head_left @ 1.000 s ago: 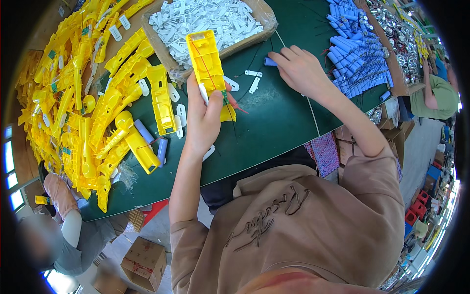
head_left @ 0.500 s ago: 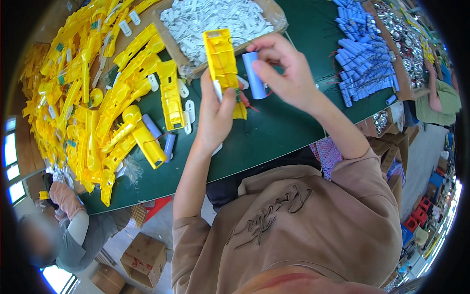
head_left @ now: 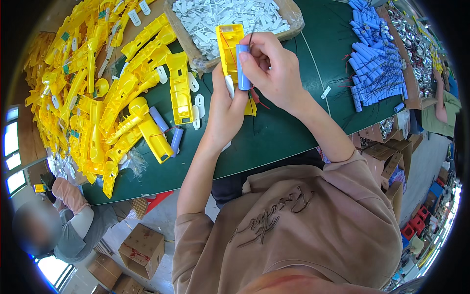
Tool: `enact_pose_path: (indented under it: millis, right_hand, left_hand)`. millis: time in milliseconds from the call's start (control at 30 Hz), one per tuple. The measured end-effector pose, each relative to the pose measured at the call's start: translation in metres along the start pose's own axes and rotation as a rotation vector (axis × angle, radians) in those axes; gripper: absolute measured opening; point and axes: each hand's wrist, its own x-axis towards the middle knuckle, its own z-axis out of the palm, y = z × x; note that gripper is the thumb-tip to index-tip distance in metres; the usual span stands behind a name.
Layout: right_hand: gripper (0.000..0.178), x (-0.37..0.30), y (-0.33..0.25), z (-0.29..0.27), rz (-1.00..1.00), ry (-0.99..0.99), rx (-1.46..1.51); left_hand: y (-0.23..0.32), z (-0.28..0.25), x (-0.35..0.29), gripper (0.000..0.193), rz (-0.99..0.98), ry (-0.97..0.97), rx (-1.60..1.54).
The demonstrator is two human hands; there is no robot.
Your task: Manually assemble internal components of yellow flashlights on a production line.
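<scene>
Above green table [head_left: 289, 132]: right hand [head_left: 274, 73], back from blue pile, now pinches blue battery [head_left: 243, 68] against yellow shell [head_left: 229, 46]; left hand [head_left: 225, 105] grips shell; fitting under way.

The long yellow plastic housing shell [head_left: 229, 49] looks smooth and slightly glossy; the blue cylindrical cell [head_left: 243, 68] has a smooth film wrap; the green tabletop [head_left: 289, 132] is matt.

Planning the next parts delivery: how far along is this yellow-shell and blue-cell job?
Done: hard to count; yellow shells lie heaped at the left. In hand: the left hand holds a yellow shell while the right hand sets a blue cell against it. Left: many blue cells remain piled at the right.
</scene>
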Motion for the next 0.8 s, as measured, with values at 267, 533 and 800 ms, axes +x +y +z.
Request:
enact_pose_path:
  millis: [267,533,800]
  right_hand:
    - [0.018,0.002,0.012,0.01,0.066,0.045,-0.023]
    - [0.016,0.002,0.018,0.02,0.029,0.056,-0.1]
    - [0.02,0.004,0.015,0.018,-0.225,0.058,-0.372]
  left_hand:
    - [-0.015,0.001,0.001,0.046,-0.016,-0.033,-0.048]
    - [-0.008,0.002,0.0,0.046,-0.068,0.006,-0.041]
    - [-0.013,0.0,0.001,0.028,-0.087,0.046,-0.225]
